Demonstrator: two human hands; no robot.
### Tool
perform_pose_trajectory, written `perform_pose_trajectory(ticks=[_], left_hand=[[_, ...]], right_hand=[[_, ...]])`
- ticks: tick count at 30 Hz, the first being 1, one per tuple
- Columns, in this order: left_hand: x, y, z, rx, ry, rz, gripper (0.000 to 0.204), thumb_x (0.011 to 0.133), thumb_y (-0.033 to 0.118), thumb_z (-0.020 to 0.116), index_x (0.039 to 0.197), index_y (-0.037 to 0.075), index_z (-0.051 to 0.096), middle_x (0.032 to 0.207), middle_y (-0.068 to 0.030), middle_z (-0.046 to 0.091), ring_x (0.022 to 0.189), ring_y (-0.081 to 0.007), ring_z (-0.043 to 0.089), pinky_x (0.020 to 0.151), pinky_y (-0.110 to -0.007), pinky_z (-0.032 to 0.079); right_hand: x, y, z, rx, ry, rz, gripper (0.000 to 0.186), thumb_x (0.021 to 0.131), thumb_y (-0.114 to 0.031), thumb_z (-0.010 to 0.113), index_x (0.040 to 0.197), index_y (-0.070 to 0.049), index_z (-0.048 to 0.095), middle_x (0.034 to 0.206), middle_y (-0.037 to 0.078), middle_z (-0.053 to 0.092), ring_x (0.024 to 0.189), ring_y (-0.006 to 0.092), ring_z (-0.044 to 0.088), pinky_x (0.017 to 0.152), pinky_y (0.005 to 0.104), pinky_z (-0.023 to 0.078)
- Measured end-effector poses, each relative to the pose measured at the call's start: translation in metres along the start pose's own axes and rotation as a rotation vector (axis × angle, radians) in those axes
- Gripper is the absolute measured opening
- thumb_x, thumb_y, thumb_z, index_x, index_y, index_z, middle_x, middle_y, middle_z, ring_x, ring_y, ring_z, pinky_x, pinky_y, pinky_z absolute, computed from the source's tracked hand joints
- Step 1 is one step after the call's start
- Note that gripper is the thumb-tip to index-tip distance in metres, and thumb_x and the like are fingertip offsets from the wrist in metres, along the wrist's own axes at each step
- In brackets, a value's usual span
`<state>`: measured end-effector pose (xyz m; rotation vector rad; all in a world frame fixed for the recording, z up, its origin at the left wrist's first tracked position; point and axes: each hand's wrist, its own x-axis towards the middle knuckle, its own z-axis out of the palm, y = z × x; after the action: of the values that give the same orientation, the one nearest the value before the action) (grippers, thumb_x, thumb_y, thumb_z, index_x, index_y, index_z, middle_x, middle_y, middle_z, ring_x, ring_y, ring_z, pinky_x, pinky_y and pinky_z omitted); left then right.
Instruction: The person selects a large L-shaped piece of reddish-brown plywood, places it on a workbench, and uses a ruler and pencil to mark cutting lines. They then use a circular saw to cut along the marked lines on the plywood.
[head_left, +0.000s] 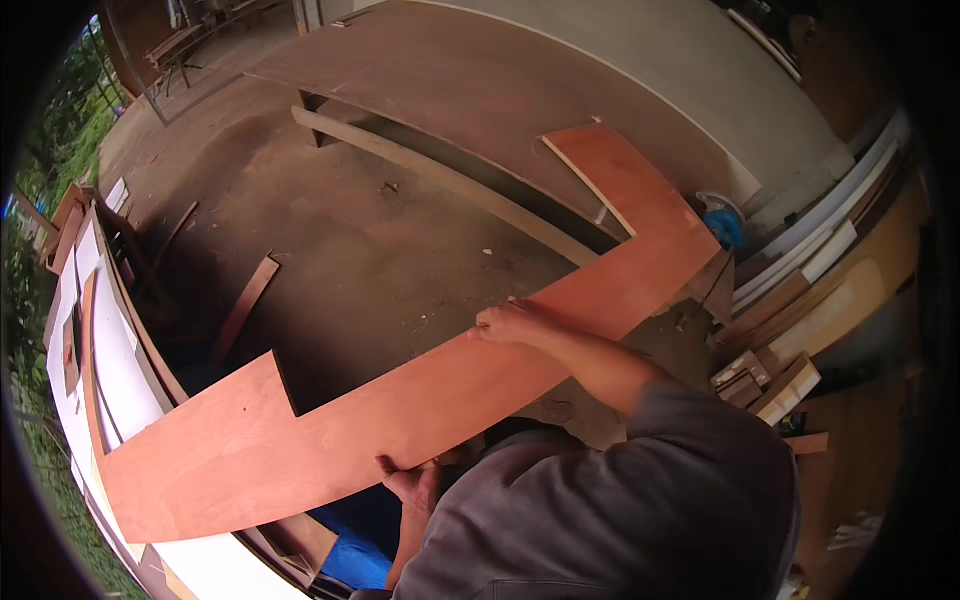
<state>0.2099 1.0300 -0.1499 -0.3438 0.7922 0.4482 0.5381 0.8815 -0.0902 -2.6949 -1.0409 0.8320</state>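
One notched board (400, 410); left hand (412, 486), right hand (505, 323) grip edges.

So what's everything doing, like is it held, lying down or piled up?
Board: held, with a wide notch cut out
Left hand: gripping the board's near edge
Right hand: gripping the board's far edge
Big brown sheet: lying flat
White sheets: piled up
Planks: piled together

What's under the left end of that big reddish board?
White panels and something blue show past the edge of the reddish board; what it covers can't be seen.
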Motion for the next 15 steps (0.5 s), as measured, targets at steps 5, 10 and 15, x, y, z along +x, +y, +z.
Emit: perform_pose_trajectory(ticks=[5, 10, 15], left_hand=[[-0.008, -0.009, 0.016, -0.029, 0.138, -0.022, 0.060, 0.095, 0.055, 0.049, 0.135, 0.010, 0.052, 0.138, -0.0129, 0.055, 0.127, -0.0374, 0.051, 0.099, -0.061, 0.045], [-0.021, -0.014, 0.044, 0.094, 0.127, 0.010, 0.060, 0.094, 0.059, 0.046, 0.136, 0.016, 0.051, 0.139, -0.0095, 0.054, 0.123, -0.0353, 0.052, 0.090, -0.054, 0.047], [-0.036, -0.020, 0.049, 0.041, 0.061, -0.045, 0.066, 0.097, 0.055, 0.047, 0.144, 0.009, 0.042, 0.149, -0.0148, 0.046, 0.137, -0.0357, 0.043, 0.110, -0.056, 0.038]], right_hand=[[-0.066, 0.032, 0.012, 0.202, 0.726, -0.297, 0.020, 0.081, -0.021, 0.075, 0.088, -0.006, 0.065, 0.098, 0.011, 0.065, 0.098, 0.0343, 0.060, 0.088, 0.0432, 0.046], [-0.226, 0.078, 0.076, 0.427, 0.321, 0.173, 0.018, 0.085, -0.015, 0.061, 0.074, 0.000, 0.058, 0.068, 0.019, 0.056, 0.064, 0.0386, 0.058, 0.058, 0.0462, 0.046], [-0.195, 0.096, 0.182, 1.153, -0.004, 0.445, 0.026, 0.093, -0.028, 0.057, 0.092, -0.003, 0.065, 0.078, 0.010, 0.067, 0.064, 0.0238, 0.065, 0.059, 0.0367, 0.053]])
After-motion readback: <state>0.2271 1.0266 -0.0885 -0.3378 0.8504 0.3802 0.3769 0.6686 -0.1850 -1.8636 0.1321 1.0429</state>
